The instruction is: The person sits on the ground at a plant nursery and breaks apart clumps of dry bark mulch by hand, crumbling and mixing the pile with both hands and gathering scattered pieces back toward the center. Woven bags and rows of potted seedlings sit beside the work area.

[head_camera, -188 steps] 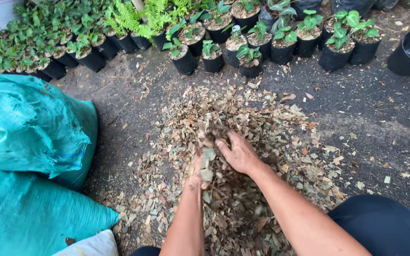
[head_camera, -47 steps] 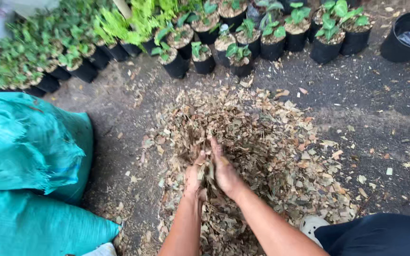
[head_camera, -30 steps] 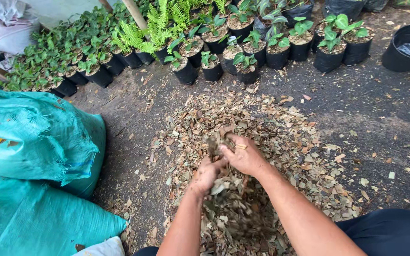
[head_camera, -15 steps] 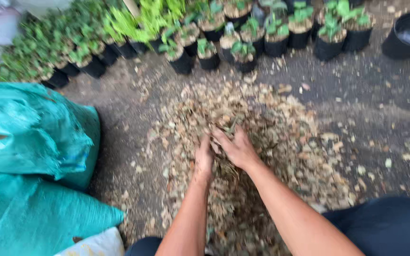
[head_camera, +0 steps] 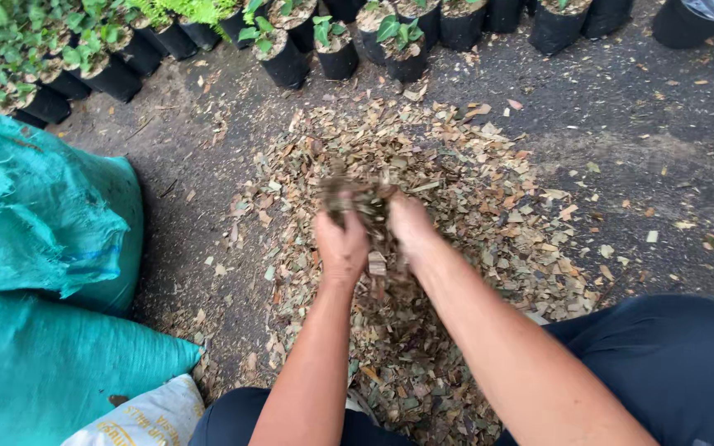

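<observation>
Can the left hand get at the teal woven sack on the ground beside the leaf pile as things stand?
Probably not at once: the left hand is cupped with the right hand around a clump of dry brown leaf pieces. The teal woven sack lies off to its left, with only bare dark ground between.

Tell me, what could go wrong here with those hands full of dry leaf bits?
The left hand and right hand press a clump of dry leaves between them, raised above the pile. Bits could slip out and scatter across the dark ground. Sharp fragments might also scratch the bare hands.
</observation>
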{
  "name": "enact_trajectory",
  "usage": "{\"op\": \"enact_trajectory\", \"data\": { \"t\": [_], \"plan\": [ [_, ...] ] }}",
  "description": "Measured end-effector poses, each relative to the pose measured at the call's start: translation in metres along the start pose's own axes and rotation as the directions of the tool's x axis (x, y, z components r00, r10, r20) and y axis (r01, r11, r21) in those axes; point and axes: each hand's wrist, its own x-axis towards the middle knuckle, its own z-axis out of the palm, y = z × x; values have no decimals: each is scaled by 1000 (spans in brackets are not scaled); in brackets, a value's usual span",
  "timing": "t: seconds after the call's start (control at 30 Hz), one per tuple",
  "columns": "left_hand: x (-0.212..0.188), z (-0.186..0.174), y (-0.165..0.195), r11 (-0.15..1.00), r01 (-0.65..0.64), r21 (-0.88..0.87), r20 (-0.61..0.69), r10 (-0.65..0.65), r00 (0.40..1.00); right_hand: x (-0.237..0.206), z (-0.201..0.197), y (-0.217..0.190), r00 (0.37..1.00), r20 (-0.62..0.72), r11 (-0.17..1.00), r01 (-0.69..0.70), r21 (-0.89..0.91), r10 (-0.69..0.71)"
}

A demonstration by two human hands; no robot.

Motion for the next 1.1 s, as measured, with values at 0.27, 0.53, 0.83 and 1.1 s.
{"op": "enact_trajectory", "data": {
  "t": [0.27, 0.53, 0.83, 1.1],
  "plan": [
    [19, 4, -34, 682, 434, -589, 122, -456, 882, -65, 20, 9, 686, 141, 621, 713, -325, -714],
    [13, -12, 7, 862, 504, 59, 240, -502, 831, -32, -7, -3, 785, 241, 540, 581, -609, -571],
    [16, -4, 7, 710, 611, -352, 330, -516, 790, -38, -4, -45, 933, 286, 706, 352, -615, -216],
    [20, -63, 40, 864, 415, 285, 364, -499, 787, -48, -14, -84, 762, 447, 438, 640, -631, -469]
  ]
}}
